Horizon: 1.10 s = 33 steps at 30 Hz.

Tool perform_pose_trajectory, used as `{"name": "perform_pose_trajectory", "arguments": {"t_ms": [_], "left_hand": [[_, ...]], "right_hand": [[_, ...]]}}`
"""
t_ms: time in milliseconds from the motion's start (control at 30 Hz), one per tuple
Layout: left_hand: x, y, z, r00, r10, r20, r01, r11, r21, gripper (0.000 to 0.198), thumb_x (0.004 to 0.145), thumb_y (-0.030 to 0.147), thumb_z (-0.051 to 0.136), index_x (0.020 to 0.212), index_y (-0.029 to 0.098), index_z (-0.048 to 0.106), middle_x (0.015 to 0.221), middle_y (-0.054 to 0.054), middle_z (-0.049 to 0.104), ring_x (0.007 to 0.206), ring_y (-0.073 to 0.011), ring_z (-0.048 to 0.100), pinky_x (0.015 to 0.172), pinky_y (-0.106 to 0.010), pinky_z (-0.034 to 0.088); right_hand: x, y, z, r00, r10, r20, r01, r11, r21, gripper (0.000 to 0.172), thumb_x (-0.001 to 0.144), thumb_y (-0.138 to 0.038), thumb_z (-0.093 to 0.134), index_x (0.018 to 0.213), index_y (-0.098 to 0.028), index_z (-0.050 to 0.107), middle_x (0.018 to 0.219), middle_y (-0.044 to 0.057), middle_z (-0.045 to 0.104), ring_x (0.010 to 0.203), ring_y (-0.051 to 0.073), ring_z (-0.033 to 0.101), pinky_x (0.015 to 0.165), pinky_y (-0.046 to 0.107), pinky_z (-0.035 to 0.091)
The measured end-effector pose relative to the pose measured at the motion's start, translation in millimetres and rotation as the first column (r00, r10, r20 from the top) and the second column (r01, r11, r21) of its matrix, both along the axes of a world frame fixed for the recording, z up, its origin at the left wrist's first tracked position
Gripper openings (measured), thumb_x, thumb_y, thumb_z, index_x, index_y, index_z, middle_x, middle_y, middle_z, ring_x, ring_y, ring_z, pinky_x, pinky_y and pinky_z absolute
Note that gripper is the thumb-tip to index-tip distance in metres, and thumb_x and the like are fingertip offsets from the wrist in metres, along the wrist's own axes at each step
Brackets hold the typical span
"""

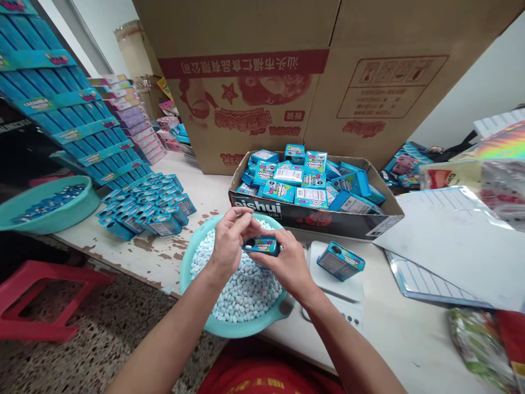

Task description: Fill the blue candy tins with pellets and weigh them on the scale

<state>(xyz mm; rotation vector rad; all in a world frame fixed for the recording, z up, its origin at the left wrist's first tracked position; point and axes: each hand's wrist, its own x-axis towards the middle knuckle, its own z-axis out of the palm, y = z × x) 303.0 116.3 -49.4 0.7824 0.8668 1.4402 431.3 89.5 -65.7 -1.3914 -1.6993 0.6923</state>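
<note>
Over a turquoise basin (186,273) full of pale blue and white candies (240,295), my right hand (291,265) grips a small blue candy box (264,246) lying on its side. My left hand (229,241) is at the box's left end, its fingers curled together above the opening. What those fingers hold, if anything, is hidden. A white candy shows at the box's end, near my left palm. To the right, another blue box (340,261) with a round hole in its top stands on a white scale (334,284).
Behind the basin is a carton tray (311,219) of blue boxes, with a large cardboard box (262,120) beyond. Grouped boxes (143,205), a second basin (74,210) and stacked displays (69,104) stand left. Sheets (447,241) lie right; a red stool (45,295) is lower left.
</note>
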Motion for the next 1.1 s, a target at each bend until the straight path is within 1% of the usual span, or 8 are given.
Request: {"name": "perform_pose_trajectory", "arguments": {"t_ms": [167, 267, 400, 533, 600, 700, 933, 1100], "left_hand": [[-7, 1, -5.7, 0.998, 0.049, -0.037, -0.048, 0.998, 0.037, 0.022, 0.070, 0.032, 0.069, 0.084, 0.019, 0.058, 0.066, 0.001, 0.064, 0.062, -0.0148, 0.063, 0.071, -0.032, 0.051], [-23, 12, -26.2, 0.931, 0.132, -0.341, -0.112, 0.991, 0.076, 0.019, 0.074, 0.035, 0.064, 0.085, 0.020, 0.059, 0.073, -0.002, 0.065, 0.073, -0.0179, 0.063, 0.080, -0.036, 0.049], [-39, 26, -67.5, 0.394, 0.041, -0.918, 0.111, 0.990, 0.092, 0.020, 0.080, 0.030, 0.056, 0.094, 0.019, 0.064, 0.109, -0.012, 0.064, 0.109, -0.0276, 0.054, 0.100, -0.045, 0.036], [-31, 22, -85.4, -0.001, -0.036, -0.999, 0.228, 0.973, -0.035, 0.033, 0.087, 0.037, 0.045, 0.111, 0.020, 0.060, 0.121, -0.014, 0.056, 0.117, -0.0302, 0.046, 0.099, -0.048, 0.034], [-24, 15, -84.5, 0.055, -0.093, -0.994, 0.186, 0.979, -0.082, 0.033, 0.084, 0.042, 0.048, 0.106, 0.021, 0.061, 0.112, -0.013, 0.058, 0.113, -0.0327, 0.047, 0.096, -0.050, 0.034], [-18, 9, -82.2, 0.308, -0.110, -0.945, 0.105, 0.991, -0.081, 0.020, 0.074, 0.038, 0.060, 0.087, 0.022, 0.062, 0.094, -0.010, 0.061, 0.104, -0.0338, 0.051, 0.094, -0.048, 0.034], [-26, 13, -82.3, 0.693, -0.074, -0.717, -0.029, 0.991, -0.130, 0.025, 0.068, 0.044, 0.064, 0.065, 0.022, 0.053, 0.059, 0.001, 0.049, 0.064, -0.0184, 0.054, 0.060, -0.027, 0.040], [-28, 11, -46.7, 0.948, -0.038, -0.316, -0.041, 0.970, -0.241, 0.034, 0.067, 0.049, 0.063, 0.075, 0.020, 0.048, 0.057, 0.004, 0.049, 0.043, -0.0085, 0.044, 0.040, -0.018, 0.028]], "right_hand": [[5, -2, -1.6, 0.997, -0.011, -0.075, 0.010, 1.000, -0.013, 0.032, 0.063, -0.034, 0.079, 0.091, -0.023, 0.068, 0.089, 0.001, 0.065, 0.088, 0.023, 0.060, 0.080, 0.036, 0.045], [15, -4, -0.7, 0.985, -0.050, -0.167, 0.051, 0.999, 0.002, 0.036, 0.064, -0.037, 0.080, 0.095, -0.024, 0.067, 0.096, 0.003, 0.066, 0.091, 0.023, 0.060, 0.083, 0.036, 0.045], [29, -6, 1.4, 0.977, -0.100, -0.186, 0.106, 0.994, 0.021, 0.038, 0.064, -0.041, 0.079, 0.096, -0.023, 0.068, 0.095, 0.004, 0.067, 0.089, 0.024, 0.061, 0.083, 0.038, 0.047], [39, -11, 4.2, 0.963, -0.157, -0.218, 0.162, 0.987, 0.006, 0.045, 0.063, -0.046, 0.079, 0.099, -0.023, 0.067, 0.092, 0.005, 0.068, 0.086, 0.025, 0.062, 0.079, 0.040, 0.050], [40, -16, 4.4, 0.955, -0.161, -0.249, 0.165, 0.986, -0.006, 0.045, 0.062, -0.046, 0.080, 0.098, -0.022, 0.067, 0.090, 0.004, 0.068, 0.085, 0.025, 0.062, 0.077, 0.039, 0.050], [36, -23, 1.7, 0.940, -0.152, -0.305, 0.144, 0.988, -0.046, 0.042, 0.060, -0.044, 0.081, 0.094, -0.022, 0.068, 0.086, 0.003, 0.068, 0.080, 0.024, 0.063, 0.072, 0.037, 0.051], [24, -28, -3.5, 0.964, -0.135, -0.229, 0.123, 0.990, -0.065, 0.040, 0.061, -0.044, 0.080, 0.093, -0.022, 0.069, 0.086, 0.003, 0.067, 0.081, 0.024, 0.062, 0.078, 0.039, 0.048], [11, -27, -3.8, 0.995, -0.070, -0.071, 0.069, 0.998, -0.010, 0.035, 0.062, -0.037, 0.082, 0.091, -0.023, 0.068, 0.091, 0.003, 0.067, 0.087, 0.024, 0.061, 0.081, 0.037, 0.046]]}}
